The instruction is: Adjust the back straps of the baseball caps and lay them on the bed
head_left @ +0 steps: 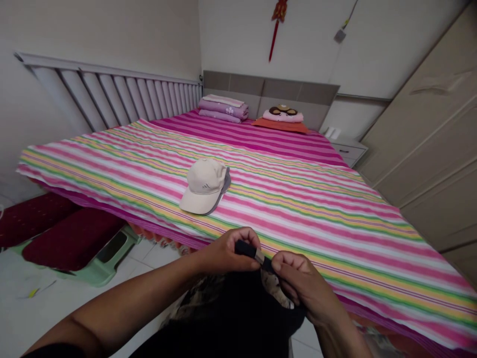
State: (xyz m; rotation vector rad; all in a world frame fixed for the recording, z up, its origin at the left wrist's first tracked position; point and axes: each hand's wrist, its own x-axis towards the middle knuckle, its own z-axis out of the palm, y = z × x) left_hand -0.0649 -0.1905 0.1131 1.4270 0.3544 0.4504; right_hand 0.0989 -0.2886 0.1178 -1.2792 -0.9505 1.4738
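My left hand (234, 252) pinches one end of a dark strap (245, 248) with a small metal buckle (260, 256). Just to the right of the buckle, my right hand (298, 276) is closed on the same strap. The strap runs along the edge of a black cap (288, 318) held low in front of me; a gap below the strap shows something mottled. Against my dark clothing the cap's outline is hard to separate. Beyond my hands, a beige cap (205, 181) with a small dark logo rests on the striped sheet (320, 219), its brim towards me.
The bed has a padded headboard (283, 92), folded purple bedding (223, 108) and a pink pile (283, 117) on orange cloth. On the left are a white radiator (122, 97) and a green stool (112, 256) under dark red cushions (76, 238). A nightstand (348, 149) and wardrobe (428, 129) stand right.
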